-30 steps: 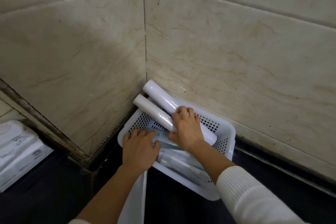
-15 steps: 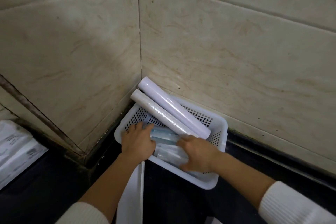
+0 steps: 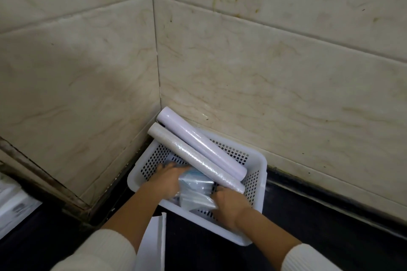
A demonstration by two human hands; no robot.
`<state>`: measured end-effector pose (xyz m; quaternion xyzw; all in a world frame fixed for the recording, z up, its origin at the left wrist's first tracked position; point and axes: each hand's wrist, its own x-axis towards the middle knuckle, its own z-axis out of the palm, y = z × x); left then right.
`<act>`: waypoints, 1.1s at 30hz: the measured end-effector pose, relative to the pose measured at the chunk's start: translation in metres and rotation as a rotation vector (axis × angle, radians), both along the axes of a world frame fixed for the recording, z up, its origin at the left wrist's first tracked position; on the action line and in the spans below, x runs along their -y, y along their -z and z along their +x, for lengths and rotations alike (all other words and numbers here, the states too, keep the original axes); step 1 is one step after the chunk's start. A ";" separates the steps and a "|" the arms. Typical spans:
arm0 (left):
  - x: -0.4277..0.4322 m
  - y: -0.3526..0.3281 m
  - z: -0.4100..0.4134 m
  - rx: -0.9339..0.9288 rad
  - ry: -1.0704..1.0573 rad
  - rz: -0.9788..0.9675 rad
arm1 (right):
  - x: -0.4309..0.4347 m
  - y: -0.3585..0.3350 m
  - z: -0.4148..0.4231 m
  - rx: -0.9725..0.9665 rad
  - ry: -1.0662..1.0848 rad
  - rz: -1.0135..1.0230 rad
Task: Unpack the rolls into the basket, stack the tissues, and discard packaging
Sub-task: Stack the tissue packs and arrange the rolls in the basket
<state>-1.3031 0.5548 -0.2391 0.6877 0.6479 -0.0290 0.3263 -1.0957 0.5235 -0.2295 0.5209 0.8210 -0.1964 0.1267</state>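
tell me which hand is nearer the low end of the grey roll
Right. The right hand sits just below the grey roll at its low end; the left hand is further along, left of it.

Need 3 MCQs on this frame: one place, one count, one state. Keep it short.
1. Where does the basket sit?
A. in the wall corner
B. mid-floor
C. on a shelf

2. How many rolls lie across the basket?
A. one
B. two
C. four

3. What are the hands doing?
A. hanging free
B. both on the packets in the basket
C. lifting a roll

Answers:
1 A, the basket is tucked where the two tiled walls meet.
2 B, a lilac roll and a grey roll lie side by side.
3 B, the left hand and right hand flank the packets, touching them; grip not clear.
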 end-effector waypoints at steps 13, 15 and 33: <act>0.011 -0.015 0.038 0.213 0.095 -0.240 | -0.027 -0.092 0.048 -0.566 0.330 -0.004; 0.015 -0.015 0.053 0.161 0.098 -0.194 | -0.026 -0.089 0.041 -0.582 0.344 0.023; 0.078 -0.023 -0.029 0.057 -0.163 0.626 | -0.013 -0.006 -0.083 -0.245 0.098 0.016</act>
